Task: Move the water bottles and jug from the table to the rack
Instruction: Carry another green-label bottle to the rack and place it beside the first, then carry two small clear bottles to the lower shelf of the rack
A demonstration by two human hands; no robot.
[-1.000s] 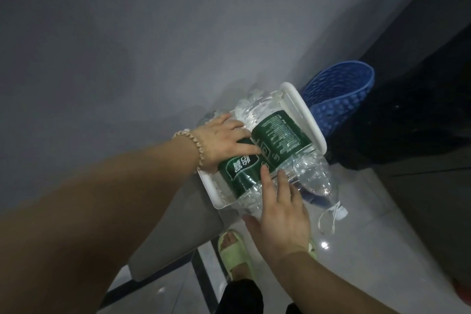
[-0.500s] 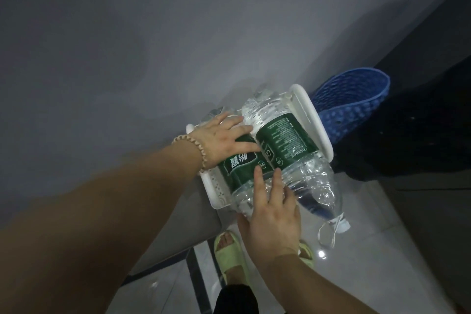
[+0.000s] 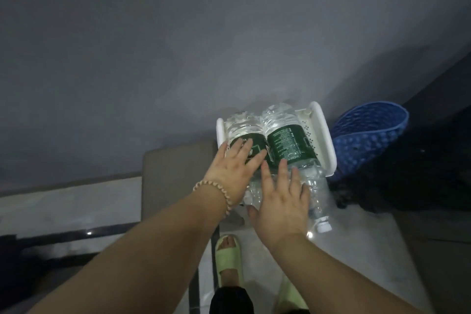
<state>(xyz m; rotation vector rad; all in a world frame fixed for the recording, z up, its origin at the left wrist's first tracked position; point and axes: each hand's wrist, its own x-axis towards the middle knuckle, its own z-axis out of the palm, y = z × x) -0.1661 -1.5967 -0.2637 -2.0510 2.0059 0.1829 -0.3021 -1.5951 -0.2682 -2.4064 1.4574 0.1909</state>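
Observation:
Two clear water bottles with dark green labels lie side by side on the white perforated rack against the grey wall. The right bottle sticks out past the rack's front edge, its white cap pointing toward me. My left hand, with a bead bracelet at the wrist, lies flat on the left bottle, fingers spread. Fingers apart, my right hand rests on the clear lower parts of the bottles. Neither hand is wrapped around a bottle.
A blue perforated basket leans just right of the rack, with a dark mass beneath it. A beige block stands to the left of the rack. My feet in green slippers are on the tiled floor below.
The view has swung so the rack and bottles sit squarer in front of me. Both hands have flattened on the bottles, and the bottles lie further back on the rack.

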